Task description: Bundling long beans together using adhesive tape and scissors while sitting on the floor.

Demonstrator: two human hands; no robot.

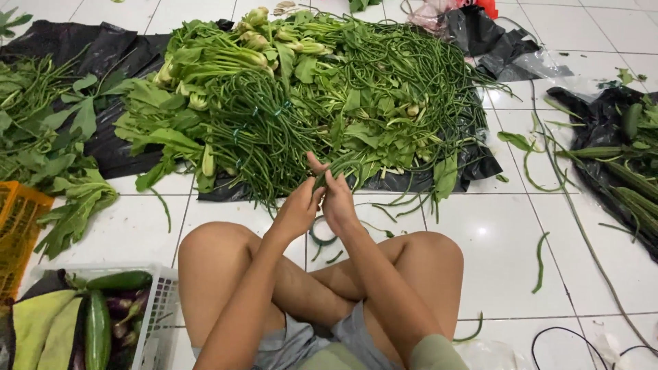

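Both hands [319,202] grasping long beans [343,168]; white tiled floor [500,253]; black plastic sheets [116,147]

The white basket [156,308] and orange crate [19,226] run off the frame's edge — the long beans [343,166] vanish behind both hands' fingers.

Both forearms reach forward, left hand [296,209] and right hand [338,199] pressed together, fingers seemingly pinched.
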